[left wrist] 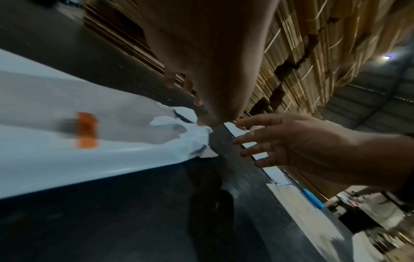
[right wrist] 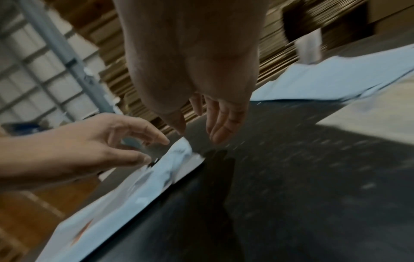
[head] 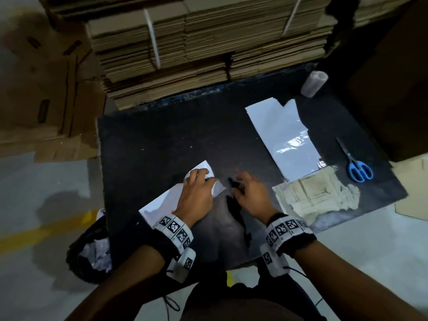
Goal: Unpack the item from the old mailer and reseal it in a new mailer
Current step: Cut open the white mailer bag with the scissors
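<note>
The old white mailer [head: 162, 205] with an orange mark [left wrist: 86, 131] lies at the table's near left, its torn end [right wrist: 179, 152] crumpled. My left hand [head: 199, 181] rests on that end with loosely bent fingers; thumb and index finger stay apart in the right wrist view. A black item [head: 234, 205] lies flat on the table beside the mailer's mouth, dark against the top. Just above it hovers my right hand [head: 240, 181], fingers [left wrist: 246, 141] spread and holding nothing. The new white mailer [head: 284, 135] lies flat at the far right.
Blue-handled scissors [head: 356, 165] lie at the right edge of the black table [head: 162, 135]. A clear tape roll [head: 313, 83] stands at the far right corner. Torn pale paper residue [head: 317, 193] marks the near right. Stacked flat cardboard [head: 196, 42] rises behind; a black-bagged bin [head: 90, 251] stands lower left.
</note>
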Available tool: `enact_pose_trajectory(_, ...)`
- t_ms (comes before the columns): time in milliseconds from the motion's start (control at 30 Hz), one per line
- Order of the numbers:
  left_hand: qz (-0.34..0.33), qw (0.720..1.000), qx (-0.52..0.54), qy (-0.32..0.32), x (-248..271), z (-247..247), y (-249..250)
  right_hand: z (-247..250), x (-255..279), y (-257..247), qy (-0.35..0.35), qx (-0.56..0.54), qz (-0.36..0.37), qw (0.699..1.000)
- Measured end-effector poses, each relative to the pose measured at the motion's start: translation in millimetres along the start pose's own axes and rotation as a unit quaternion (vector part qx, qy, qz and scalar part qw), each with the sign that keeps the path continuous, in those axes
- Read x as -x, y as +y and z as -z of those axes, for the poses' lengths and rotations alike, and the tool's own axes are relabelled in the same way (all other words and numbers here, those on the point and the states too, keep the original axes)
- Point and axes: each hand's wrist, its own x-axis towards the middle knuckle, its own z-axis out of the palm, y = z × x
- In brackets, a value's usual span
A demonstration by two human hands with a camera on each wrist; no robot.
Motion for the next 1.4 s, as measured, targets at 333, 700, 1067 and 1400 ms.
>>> enact_pose_trajectory(333,-0.121,0.982,0.113,-0.092,-110,-29,176,132,25,122,0.118,-0.053,-0.095,0.987)
enact_pose_trajectory(700,-0.036,0.988,0.060,-0.138,-154,-85,226,232,11,258,0.152,0.095,-0.261,0.949)
enact_pose_trajectory(1067,0.025,0.985,0.161,-0.051,-130,-63,215,247,-22,276,0.043,-0.004,-0.303,0.952)
enact_pose_trajectory(1400,0.265,0.948,0.105,0.145,-19,-30,105,193,-16,145,0.035,0.027,-0.097,0.994)
